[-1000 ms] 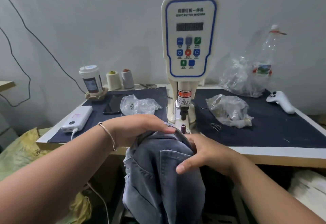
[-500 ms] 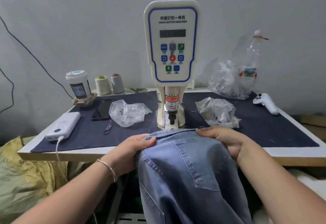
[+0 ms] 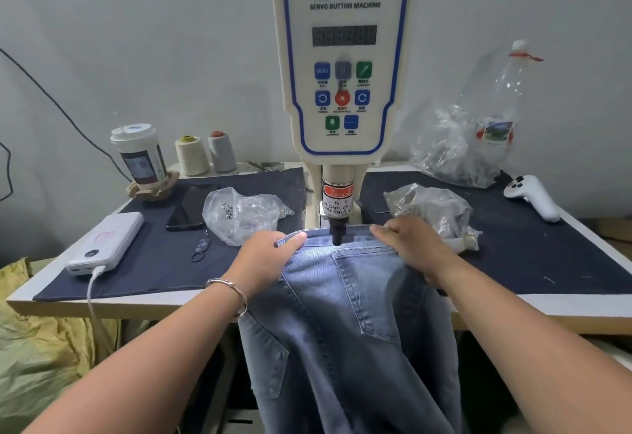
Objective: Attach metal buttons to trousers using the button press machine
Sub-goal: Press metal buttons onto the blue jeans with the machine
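Observation:
Blue denim trousers (image 3: 349, 324) hang over the table's front edge, their waistband lying under the black punch (image 3: 337, 233) of the cream servo button machine (image 3: 343, 57). My left hand (image 3: 265, 256) grips the waistband to the left of the punch, thumb on top of the cloth. To the right of the punch my right hand (image 3: 413, 245) holds the waistband, fingers curled over its edge. A back pocket faces up between my hands. No button is visible; the die under the cloth is hidden.
Two clear plastic bags (image 3: 241, 213) (image 3: 432, 209) of small metal parts flank the machine on the dark cloth-covered table (image 3: 533, 262). A power bank (image 3: 107, 242), phone (image 3: 189, 209), cup (image 3: 138, 156) and thread cones (image 3: 191, 155) stand left; a white controller (image 3: 533, 196) and bottle (image 3: 506, 98) right.
The trousers have been drawn forward and spread, so the waistband now lies under the punch. Both hands moved up to the machine, one on each side. The camera has come closer.

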{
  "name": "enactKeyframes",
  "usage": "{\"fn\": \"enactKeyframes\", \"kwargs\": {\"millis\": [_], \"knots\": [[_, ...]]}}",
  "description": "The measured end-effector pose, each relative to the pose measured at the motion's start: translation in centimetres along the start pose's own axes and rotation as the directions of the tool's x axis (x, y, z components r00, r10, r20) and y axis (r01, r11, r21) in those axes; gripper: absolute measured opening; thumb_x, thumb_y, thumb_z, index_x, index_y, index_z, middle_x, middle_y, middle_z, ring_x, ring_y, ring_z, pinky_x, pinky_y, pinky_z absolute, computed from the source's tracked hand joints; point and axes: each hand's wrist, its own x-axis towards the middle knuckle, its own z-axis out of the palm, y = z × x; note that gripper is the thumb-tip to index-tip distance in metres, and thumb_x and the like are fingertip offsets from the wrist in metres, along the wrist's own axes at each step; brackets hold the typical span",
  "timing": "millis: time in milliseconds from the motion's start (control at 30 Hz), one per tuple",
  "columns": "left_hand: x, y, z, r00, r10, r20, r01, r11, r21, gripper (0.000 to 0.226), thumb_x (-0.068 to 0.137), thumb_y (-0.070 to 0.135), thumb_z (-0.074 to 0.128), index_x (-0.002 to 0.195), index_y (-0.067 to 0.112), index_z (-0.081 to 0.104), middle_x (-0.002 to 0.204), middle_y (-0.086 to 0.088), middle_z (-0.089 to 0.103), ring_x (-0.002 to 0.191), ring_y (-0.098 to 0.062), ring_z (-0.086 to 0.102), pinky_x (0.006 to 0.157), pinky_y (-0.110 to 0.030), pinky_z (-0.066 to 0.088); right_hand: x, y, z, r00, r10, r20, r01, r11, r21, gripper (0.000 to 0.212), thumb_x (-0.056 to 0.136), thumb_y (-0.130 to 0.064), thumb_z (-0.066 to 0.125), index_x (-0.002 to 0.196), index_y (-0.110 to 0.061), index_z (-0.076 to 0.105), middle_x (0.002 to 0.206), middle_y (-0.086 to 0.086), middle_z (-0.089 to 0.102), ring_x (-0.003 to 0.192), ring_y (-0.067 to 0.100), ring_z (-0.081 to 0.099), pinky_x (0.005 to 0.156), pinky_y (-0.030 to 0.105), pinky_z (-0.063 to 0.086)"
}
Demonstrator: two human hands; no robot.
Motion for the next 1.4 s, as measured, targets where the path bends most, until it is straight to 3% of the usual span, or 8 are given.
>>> {"fn": "enactKeyframes", "kwargs": {"millis": [133,400,600,700,800,1033,1300,1400], "knots": [[1.4,-1.7,0.6,0.993,0.113,0.021,-0.115,0.985,0.130,0.053,0.097,0.045,0.056,0.058,0.015,0.037,0.056,-0.002,0.038,0.053,-0.014,0.034,0.055,-0.031,0.027,0.5,2.1,0.5,0.984,-0.162,-0.071,0.149,0.976,-0.159,0.050,0.094,-0.023,0.061,0.051,-0.016,0.037,0.048,-0.003,0.035,0.045,0.006,0.030,0.049,0.021,0.028],[1.8,-2.8,1.4,0.982,0.156,0.110,-0.163,0.985,0.058,0.048,0.095,0.041,0.061,0.059,0.016,0.042,0.053,0.009,0.037,0.052,-0.007,0.034,0.055,-0.023,0.029,0.2,4.3,1.4,0.974,-0.164,-0.156,0.164,0.986,-0.016,0.026,0.089,-0.005,0.060,0.064,-0.006,0.053,0.049,-0.002,0.044,0.045,0.005,0.034,0.048,0.018,0.029],[1.9,-2.6,1.5,0.981,0.132,0.141,-0.136,0.990,0.019,0.047,0.094,0.041,0.062,0.062,0.010,0.048,0.056,0.007,0.039,0.055,-0.010,0.036,0.058,-0.029,0.031,-0.4,4.7,2.0,0.944,-0.155,-0.293,0.176,0.983,0.045,0.026,0.082,-0.002,0.062,0.070,-0.015,0.044,0.038,-0.011,0.036,0.039,0.007,0.032,0.046,0.015,0.028],[1.8,-2.5,1.3,0.981,0.107,0.163,-0.120,0.990,0.072,0.048,0.093,0.045,0.061,0.070,0.003,0.057,0.057,0.003,0.048,0.056,-0.012,0.042,0.061,-0.032,0.035,-0.3,4.9,2.1,0.939,-0.164,-0.302,0.179,0.984,0.022,0.028,0.079,-0.005,0.065,0.070,-0.019,0.043,0.041,-0.013,0.035,0.044,0.006,0.031,0.048,0.018,0.028],[1.4,-2.4,1.4,0.978,0.111,0.179,-0.139,0.979,0.152,0.043,0.094,0.050,0.057,0.079,0.011,0.066,0.065,0.002,0.062,0.065,-0.016,0.055,0.066,-0.035,0.043,-0.4,5.2,2.2,0.936,-0.174,-0.305,0.190,0.982,0.023,0.029,0.077,-0.006,0.066,0.070,-0.021,0.043,0.043,-0.014,0.035,0.045,0.006,0.032,0.049,0.017,0.029],[0.9,-2.4,1.5,0.980,0.126,0.151,-0.161,0.955,0.250,0.043,0.096,0.049,0.054,0.059,0.027,0.049,0.056,0.010,0.054,0.060,-0.006,0.050,0.057,-0.030,0.036,-0.4,5.1,2.2,0.932,-0.183,-0.313,0.201,0.979,0.026,0.029,0.078,-0.004,0.065,0.070,-0.019,0.043,0.043,-0.015,0.036,0.045,0.005,0.034,0.049,0.015,0.030],[0.9,-2.3,1.4,0.978,0.139,0.154,-0.173,0.956,0.237,0.040,0.096,0.048,0.053,0.074,0.017,0.063,0.067,0.003,0.063,0.069,-0.015,0.058,0.067,-0.036,0.045,-0.4,5.1,2.3,0.927,-0.203,-0.316,0.220,0.975,0.018,0.028,0.079,-0.001,0.064,0.071,-0.017,0.043,0.043,-0.012,0.033,0.044,0.006,0.031,0.049,0.015,0.029],[0.9,-2.5,1.3,0.978,0.157,0.139,-0.185,0.958,0.219,0.042,0.096,0.045,0.053,0.067,0.015,0.056,0.061,0.002,0.057,0.063,-0.014,0.052,0.062,-0.034,0.040,-0.4,5.3,2.4,0.924,-0.225,-0.310,0.234,0.972,-0.010,0.029,0.079,-0.002,0.064,0.071,-0.019,0.042,0.042,-0.012,0.035,0.044,0.007,0.032,0.049,0.015,0.030]]}}
